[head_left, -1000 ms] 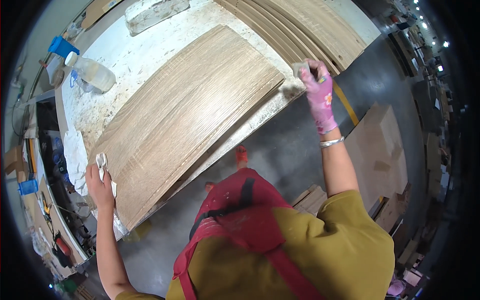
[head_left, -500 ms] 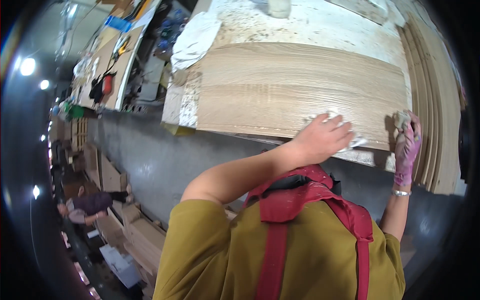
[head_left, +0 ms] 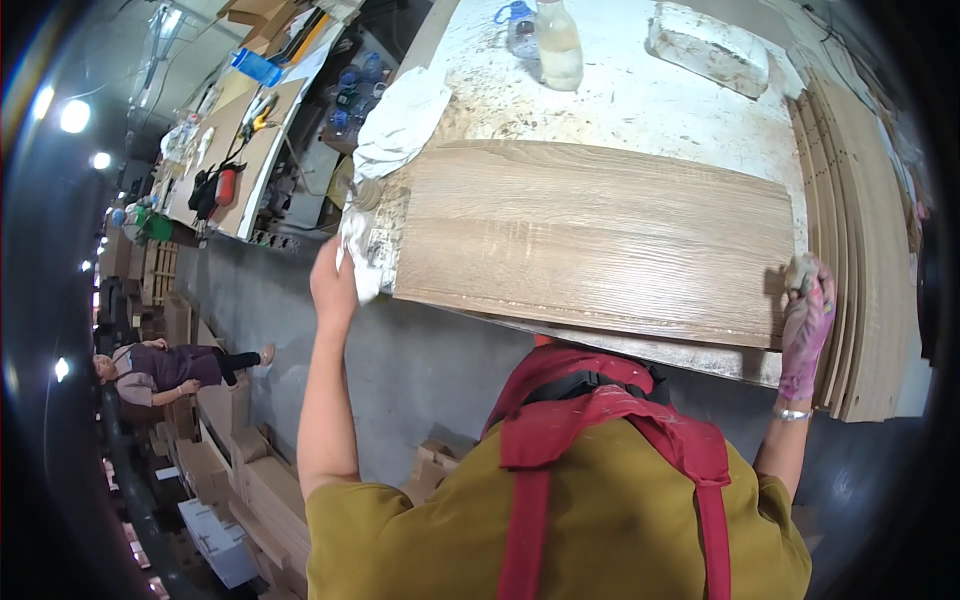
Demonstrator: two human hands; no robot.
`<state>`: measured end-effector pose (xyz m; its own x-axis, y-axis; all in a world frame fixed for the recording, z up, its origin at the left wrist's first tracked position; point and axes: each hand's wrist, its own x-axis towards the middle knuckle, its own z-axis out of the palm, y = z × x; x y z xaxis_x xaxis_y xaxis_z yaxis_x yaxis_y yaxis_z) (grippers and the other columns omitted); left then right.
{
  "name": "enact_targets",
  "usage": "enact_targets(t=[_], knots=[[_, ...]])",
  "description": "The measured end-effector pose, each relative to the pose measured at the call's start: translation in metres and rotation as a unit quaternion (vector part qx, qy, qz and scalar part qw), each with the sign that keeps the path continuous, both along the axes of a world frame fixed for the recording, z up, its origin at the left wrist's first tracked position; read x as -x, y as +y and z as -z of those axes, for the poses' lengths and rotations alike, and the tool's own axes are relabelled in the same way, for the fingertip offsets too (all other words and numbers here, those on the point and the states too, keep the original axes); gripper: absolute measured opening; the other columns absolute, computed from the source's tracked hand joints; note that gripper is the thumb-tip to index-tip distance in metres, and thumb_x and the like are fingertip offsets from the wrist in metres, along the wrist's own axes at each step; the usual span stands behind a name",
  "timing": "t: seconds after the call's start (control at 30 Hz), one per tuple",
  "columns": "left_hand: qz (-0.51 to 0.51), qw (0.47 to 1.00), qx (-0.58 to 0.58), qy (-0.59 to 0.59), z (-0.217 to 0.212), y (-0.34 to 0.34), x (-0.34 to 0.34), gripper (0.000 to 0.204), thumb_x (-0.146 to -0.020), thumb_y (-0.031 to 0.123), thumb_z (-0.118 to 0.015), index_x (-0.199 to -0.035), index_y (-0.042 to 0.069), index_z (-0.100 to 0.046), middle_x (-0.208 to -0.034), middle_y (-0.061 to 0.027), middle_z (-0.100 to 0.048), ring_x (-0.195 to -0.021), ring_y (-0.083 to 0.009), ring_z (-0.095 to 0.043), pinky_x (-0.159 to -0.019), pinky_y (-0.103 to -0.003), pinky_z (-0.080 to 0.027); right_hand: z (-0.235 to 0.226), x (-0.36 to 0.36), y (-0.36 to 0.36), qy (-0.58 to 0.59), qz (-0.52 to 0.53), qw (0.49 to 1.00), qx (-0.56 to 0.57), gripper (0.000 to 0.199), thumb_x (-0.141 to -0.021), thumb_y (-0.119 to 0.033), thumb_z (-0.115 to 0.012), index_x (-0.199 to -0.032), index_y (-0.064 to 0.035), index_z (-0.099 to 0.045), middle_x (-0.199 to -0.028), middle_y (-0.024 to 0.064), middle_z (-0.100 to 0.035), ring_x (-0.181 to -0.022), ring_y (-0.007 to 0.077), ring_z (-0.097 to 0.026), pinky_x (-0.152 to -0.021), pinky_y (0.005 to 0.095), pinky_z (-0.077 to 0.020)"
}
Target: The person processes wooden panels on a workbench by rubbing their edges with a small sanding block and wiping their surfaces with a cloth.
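Note:
A long light-oak wooden panel (head_left: 590, 240) lies flat on a stained white worktable (head_left: 620, 110). My left hand (head_left: 333, 282) is raised at the panel's left near corner and grips a white cloth (head_left: 360, 255) pressed against that corner. My right hand (head_left: 806, 322), in a pink glove, rests at the panel's right near corner and holds a small pale wad of cloth (head_left: 800, 268) against the edge. My yellow shirt and red apron straps fill the lower middle of the view.
A stack of similar panels (head_left: 860, 200) leans along the table's right side. A plastic bottle (head_left: 558, 45), a whitish block (head_left: 710, 48) and a crumpled white rag (head_left: 400, 125) lie on the table. Another person (head_left: 170, 365) sits at the left beside cardboard boxes (head_left: 250, 500).
My left hand has gone from the panel's near edge beside my right hand to its left corner, cloth still in it. My right hand stays at the right corner.

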<state>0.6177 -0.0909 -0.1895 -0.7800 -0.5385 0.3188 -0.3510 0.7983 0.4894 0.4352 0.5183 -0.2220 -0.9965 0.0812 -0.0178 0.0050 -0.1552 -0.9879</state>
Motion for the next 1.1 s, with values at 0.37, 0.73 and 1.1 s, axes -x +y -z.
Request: enact_targets(t=[0.37,0.73,1.1], knots=[[0.105,0.985,0.125,-0.062,0.047,0.026,0.177,0.033,-0.083,0.023,-0.059,-0.107,0.000,-0.058,-0.102,-0.0215,-0.060,-0.097,-0.0413,-0.054,-0.086,-0.046,-0.042,0.000,0.066,-0.034,-0.006,0.146,0.989,-0.018,0.024,-0.093,-0.022,-0.054,-0.109,-0.0037,-0.055,-0.102,0.0078,-0.059,-0.093,0.0164,-0.056,-0.086,0.0297,-0.0460],[0.111,0.897,-0.287,-0.318,-0.012,-0.024,0.140,0.031,-0.090,0.023,-0.056,-0.111,0.000,-0.061,-0.095,-0.0045,-0.064,-0.084,-0.0130,-0.059,-0.074,-0.029,-0.047,-0.007,0.104,-0.022,0.076,0.015,0.985,0.153,0.018,-0.091,-0.021,-0.056,-0.094,-0.0047,-0.061,-0.091,0.0074,-0.062,-0.088,0.0167,-0.058,-0.083,0.0315,-0.0468],[0.081,0.928,-0.333,-0.147,-0.027,-0.005,0.157,0.033,-0.085,0.012,-0.060,-0.111,-0.007,-0.057,-0.100,-0.0118,-0.063,-0.090,-0.0214,-0.058,-0.081,-0.032,-0.046,0.015,0.138,-0.009,0.070,-0.039,0.975,0.209,0.024,-0.090,-0.024,-0.054,-0.102,-0.0039,-0.058,-0.093,0.0070,-0.060,-0.086,0.0220,-0.057,-0.080,0.0411,-0.0473]])
